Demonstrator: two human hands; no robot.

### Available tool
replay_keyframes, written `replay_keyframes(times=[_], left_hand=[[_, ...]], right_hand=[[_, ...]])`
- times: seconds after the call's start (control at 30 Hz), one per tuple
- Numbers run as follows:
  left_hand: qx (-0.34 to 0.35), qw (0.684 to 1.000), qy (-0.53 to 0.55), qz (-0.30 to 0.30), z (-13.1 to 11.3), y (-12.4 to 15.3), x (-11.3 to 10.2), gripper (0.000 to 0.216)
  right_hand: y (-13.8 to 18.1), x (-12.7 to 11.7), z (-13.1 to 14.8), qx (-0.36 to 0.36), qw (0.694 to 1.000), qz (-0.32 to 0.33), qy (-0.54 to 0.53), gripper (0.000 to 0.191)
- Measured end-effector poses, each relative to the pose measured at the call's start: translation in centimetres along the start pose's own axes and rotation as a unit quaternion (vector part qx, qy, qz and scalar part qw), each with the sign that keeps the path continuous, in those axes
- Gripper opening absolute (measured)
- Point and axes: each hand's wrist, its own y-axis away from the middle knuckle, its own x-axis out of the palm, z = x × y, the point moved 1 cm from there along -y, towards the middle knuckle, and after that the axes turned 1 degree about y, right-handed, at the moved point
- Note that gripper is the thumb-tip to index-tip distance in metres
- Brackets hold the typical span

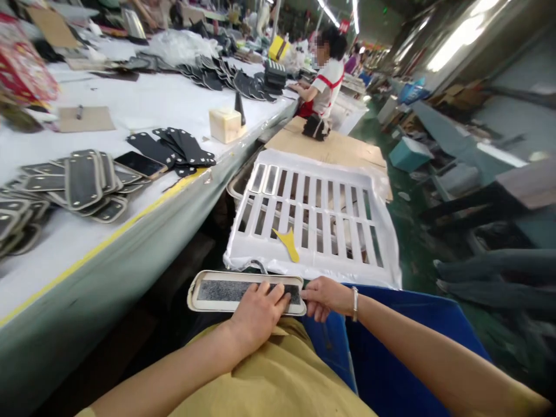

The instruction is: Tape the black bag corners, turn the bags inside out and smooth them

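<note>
Across my lap lies a long white-rimmed piece with rounded corners and a dark grey speckled strip along its middle. My left hand rests on it, fingers stretched out and pressing flat on the strip. At the right end of the piece, my right hand has its thumb and forefinger pinched together at the edge; whatever is between them is too small to make out. Just beyond stands a white slotted rack, with two white-edged strips at its far left corner and a yellow cutout on it.
On the left, a white-topped table holds stacked dark pieces with pale edges, black pieces, a phone and a cream block. A blue bin stands at my right. A co-worker sits farther along.
</note>
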Motion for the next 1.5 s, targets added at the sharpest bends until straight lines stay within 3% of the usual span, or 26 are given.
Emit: replay_keyframes(times=[0.1,0.17,0.23,0.3,0.37,0.43,0.5,0.53,0.6,0.7,0.77,0.9,1.0,1.07,1.17,1.27,1.43,1.5], left_hand=[[0.006,0.999,0.046,0.009,0.3,0.2,-1.0,0.037],[0.013,0.99,0.138,-0.001,1.2,1.2,-1.9,0.055],[-0.026,0.965,0.253,-0.066,2.9,3.2,-2.8,0.062],[-0.163,0.911,0.325,-0.194,5.7,6.1,-3.3,0.04],[-0.358,0.812,0.359,-0.289,8.8,9.3,-2.8,0.032],[-0.47,0.72,0.424,-0.283,11.0,11.6,-1.7,0.039],[-0.487,0.673,0.511,-0.219,11.9,12.5,-0.5,0.045],[-0.477,0.667,0.545,-0.176,11.9,12.5,0.0,0.047],[-0.457,0.688,0.554,-0.1,11.3,12.1,0.4,0.047],[-0.46,0.767,0.447,-0.015,10.5,11.5,0.1,0.047],[-0.458,0.799,0.388,0.036,10.5,11.4,-0.3,0.051],[-0.428,0.838,0.324,0.097,11.3,11.2,-1.3,0.049],[-0.393,0.868,0.286,0.102,11.7,10.6,-1.9,0.047],[-0.377,0.875,0.288,0.102,11.8,10.2,-2.1,0.042],[-0.356,0.888,0.276,0.091,12.0,9.5,-2.4,0.033],[-0.349,0.891,0.277,0.086,12.2,9.1,-2.6,0.03],[-0.354,0.876,0.324,0.042,12.4,9.2,-2.4,0.024],[-0.375,0.848,0.375,-0.003,12.2,9.6,-2.2,0.018]], right_hand=[[-0.1,0.7,0.6,0.017,0.996,-0.063,0.058,0.036],[-0.3,1.0,0.7,0.017,0.992,-0.087,0.087,0.034],[-0.5,1.2,0.5,0.008,0.991,-0.093,0.094,0.032],[-0.6,1.2,0.3,-0.006,0.992,-0.094,0.09,0.031],[-0.7,1.2,0.0,-0.013,0.991,-0.1,0.091,0.033],[-0.9,1.2,-0.2,-0.015,0.989,-0.105,0.1,0.034],[-1.0,1.1,-0.5,-0.019,0.987,-0.109,0.117,0.036],[-1.0,1.1,-0.6,-0.021,0.985,-0.112,0.13,0.036],[-1.0,0.8,-0.7,-0.029,0.98,-0.114,0.163,0.037],[-0.5,-0.1,-0.1,-0.051,0.964,-0.114,0.233,0.038],[0.4,-0.5,1.3,-0.09,0.93,-0.15,0.322,0.041],[2.3,2.1,5.6,-0.259,0.778,-0.316,0.476,0.042],[1.6,7.2,8.4,-0.491,0.678,-0.215,0.503,0.028],[-0.1,10.3,9.2,-0.563,0.627,-0.172,0.511,0.043],[-2.8,13.1,9.0,-0.569,0.61,-0.156,0.529,0.06],[-3.9,13.8,8.5,-0.548,0.616,-0.171,0.54,0.06],[-3.4,13.6,8.4,-0.536,0.628,-0.182,0.535,0.056],[-3.3,13.6,8.5,-0.532,0.635,-0.186,0.528,0.055]])
